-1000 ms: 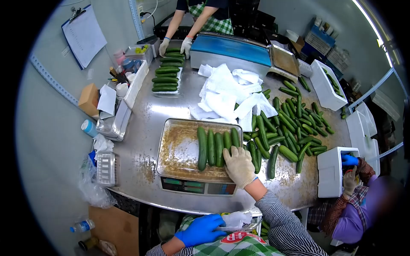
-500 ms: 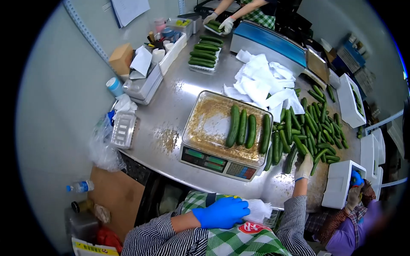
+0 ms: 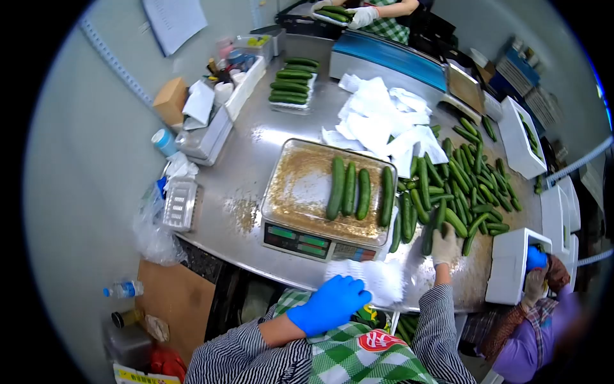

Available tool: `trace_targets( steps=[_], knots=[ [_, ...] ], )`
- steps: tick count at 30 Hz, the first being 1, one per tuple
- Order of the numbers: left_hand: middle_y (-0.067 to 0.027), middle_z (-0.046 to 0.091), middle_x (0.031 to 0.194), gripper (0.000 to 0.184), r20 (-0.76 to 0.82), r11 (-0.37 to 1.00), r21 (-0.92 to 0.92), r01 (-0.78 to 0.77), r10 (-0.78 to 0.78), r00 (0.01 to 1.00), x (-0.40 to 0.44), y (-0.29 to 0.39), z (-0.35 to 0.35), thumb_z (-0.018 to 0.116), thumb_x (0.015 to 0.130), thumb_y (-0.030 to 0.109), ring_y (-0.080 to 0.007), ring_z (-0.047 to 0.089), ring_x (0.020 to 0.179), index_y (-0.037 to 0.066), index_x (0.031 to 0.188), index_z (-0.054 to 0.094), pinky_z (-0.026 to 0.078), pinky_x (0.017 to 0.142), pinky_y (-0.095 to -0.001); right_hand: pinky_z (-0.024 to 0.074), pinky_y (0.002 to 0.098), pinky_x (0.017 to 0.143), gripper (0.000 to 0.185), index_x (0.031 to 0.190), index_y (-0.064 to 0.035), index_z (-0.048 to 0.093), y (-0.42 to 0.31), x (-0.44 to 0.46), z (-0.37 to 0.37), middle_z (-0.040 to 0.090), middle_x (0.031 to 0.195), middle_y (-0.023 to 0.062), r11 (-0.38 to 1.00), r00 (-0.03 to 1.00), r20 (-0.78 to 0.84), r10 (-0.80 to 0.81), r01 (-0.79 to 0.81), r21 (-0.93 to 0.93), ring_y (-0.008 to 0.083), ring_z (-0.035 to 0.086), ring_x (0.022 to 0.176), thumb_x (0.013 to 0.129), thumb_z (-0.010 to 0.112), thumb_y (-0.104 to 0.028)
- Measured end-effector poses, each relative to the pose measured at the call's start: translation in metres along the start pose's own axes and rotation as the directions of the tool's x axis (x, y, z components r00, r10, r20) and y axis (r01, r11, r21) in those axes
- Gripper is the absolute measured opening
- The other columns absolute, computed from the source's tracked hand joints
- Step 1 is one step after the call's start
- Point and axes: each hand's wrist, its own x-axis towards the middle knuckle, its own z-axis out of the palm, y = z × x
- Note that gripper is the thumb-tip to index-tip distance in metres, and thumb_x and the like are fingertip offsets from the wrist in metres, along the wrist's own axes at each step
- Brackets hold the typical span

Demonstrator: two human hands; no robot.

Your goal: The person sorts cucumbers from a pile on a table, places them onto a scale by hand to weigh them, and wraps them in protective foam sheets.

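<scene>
My left hand, in a blue glove, is closed on the edge of a white padded tray just below the scale. My right hand, in a pale work glove, has its fingers on a dark cucumber at the near edge of the cucumber pile. Whether it grips that cucumber firmly is hard to see. Several cucumbers lie side by side on the right part of the scale's metal pan. White cloth-like sheets lie behind the scale.
Cucumbers on a tray lie at the back. A co-worker's gloved hands hold another filled tray there. A blue-topped machine stands nearby. Another person reaches into a white foam box at right. Containers line the left.
My right hand has left the pan for the pile. One cucumber fewer lies on the pan. My left hand has brought the white tray up beside the scale. The co-worker has lifted a filled tray.
</scene>
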Motion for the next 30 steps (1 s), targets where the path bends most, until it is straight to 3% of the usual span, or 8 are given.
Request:
trace_targets(
  steps=[5, 6, 8, 11, 13, 15, 22, 30],
  knots=[
    [-0.0043, 0.054, 0.086, 0.035, -0.055, 0.965, 0.261, 0.036, -0.022, 0.998, -0.008, -0.019, -0.01, 0.058, 0.079, 0.011, -0.0225, 0.055, 0.078, 0.012, 0.113, 0.063, 0.042, 0.07, -0.0364, 0.0479, 0.0432, 0.095, 0.041, 0.119, 0.0033, 0.062, -0.058, -0.007, -0.02, 0.063, 0.115, 0.026, 0.919, 0.931, -0.147, -0.333, 0.285, -0.273, 0.0384, 0.061, 0.105, 0.081, 0.069, -0.01],
    [-0.0038, 0.054, 0.087, 0.031, -0.052, 0.955, 0.294, 0.026, -0.011, 0.999, -0.01, -0.025, -0.008, 0.058, 0.079, 0.013, -0.0214, 0.056, 0.079, 0.012, 0.11, 0.063, 0.043, 0.07, -0.0363, 0.0477, 0.0433, 0.096, 0.039, 0.119, 0.0025, 0.062, -0.108, -0.016, -0.039, 0.062, 0.118, 0.025, 0.964, 0.96, -0.107, -0.261, 0.253, -0.079, 0.0369, 0.061, 0.106, 0.082, 0.068, -0.007],
    [-0.0027, 0.056, 0.087, 0.03, -0.041, 0.938, 0.347, 0.01, 0.005, 0.999, -0.013, -0.033, -0.003, 0.061, 0.077, 0.016, -0.0204, 0.055, 0.079, 0.013, 0.107, 0.066, 0.043, 0.073, -0.0364, 0.0503, 0.0404, 0.092, 0.042, 0.127, 0.001, 0.057, -0.142, -0.041, -0.033, 0.064, 0.113, 0.0202, 0.809, 0.922, -0.002, -0.387, 0.34, 0.48, 0.0325, 0.062, 0.105, 0.086, 0.065, -0.001],
    [-0.0032, 0.056, 0.088, 0.026, -0.051, 0.956, 0.29, -0.047, 0.065, 0.997, -0.012, -0.038, -0.003, 0.061, 0.077, 0.016, -0.0208, 0.056, 0.081, 0.013, 0.102, 0.065, 0.044, 0.074, -0.0368, 0.0527, 0.0399, 0.084, 0.038, 0.124, -0.0018, 0.057, -0.229, -0.09, -0.057, 0.068, 0.096, 0.019, 0.597, 0.498, 0.331, -0.801, 0.697, 0.397, 0.0332, 0.066, 0.095, 0.091, 0.065, -0.02],
    [-0.0045, 0.057, 0.09, 0.022, -0.022, 0.957, 0.272, -0.102, 0.112, 0.993, -0.022, -0.042, -0.001, 0.062, 0.076, 0.017, -0.0223, 0.057, 0.085, 0.013, 0.097, 0.065, 0.045, 0.079, -0.0393, 0.0536, 0.0432, 0.078, 0.041, 0.122, -0.002, 0.057, -0.239, -0.125, -0.034, 0.068, 0.093, 0.0197, 0.762, 0.469, 0.629, -0.62, 0.551, 0.34, 0.0361, 0.067, 0.087, 0.093, 0.06, -0.031],
    [-0.0038, 0.058, 0.091, 0.023, 0.045, 0.955, 0.241, -0.173, 0.167, 0.985, -0.035, -0.044, -0.008, 0.062, 0.076, 0.017, -0.0218, 0.057, 0.085, 0.013, 0.098, 0.065, 0.045, 0.081, -0.0404, 0.0538, 0.0454, 0.074, 0.043, 0.122, -0.0008, 0.057, -0.232, -0.137, -0.03, 0.067, 0.091, 0.0218, 0.833, 0.479, 0.685, -0.549, 0.381, 0.401, 0.0375, 0.068, 0.082, 0.094, 0.058, -0.033],
    [-0.0028, 0.058, 0.095, 0.027, 0.111, 0.985, 0.023, -0.172, 0.169, 0.979, -0.079, -0.056, -0.027, 0.058, 0.082, 0.015, -0.021, 0.057, 0.088, 0.013, 0.109, 0.064, 0.045, 0.081, -0.0356, 0.0525, 0.045, 0.066, 0.035, 0.114, -0.0066, 0.061, -0.205, -0.134, -0.019, 0.065, 0.079, 0.0176, 0.784, 0.548, 0.596, -0.586, 0.568, 0.248, 0.0349, 0.066, 0.074, 0.089, 0.065, -0.03],
    [-0.0031, 0.058, 0.095, 0.03, 0.091, 0.992, 0.005, -0.13, 0.129, 0.988, -0.084, -0.084, -0.05, 0.062, 0.08, 0.016, -0.0216, 0.058, 0.089, 0.013, 0.109, 0.066, 0.045, 0.079, -0.0353, 0.0527, 0.0477, 0.083, 0.059, 0.135, 0.0008, 0.042, -0.286, -0.066, 0.045, 0.055, 0.122, 0.0304, 0.934, 0.905, 0.358, -0.231, 0.309, -0.179, 0.0422, 0.062, 0.101, 0.088, 0.065, -0.026]
  ],
)
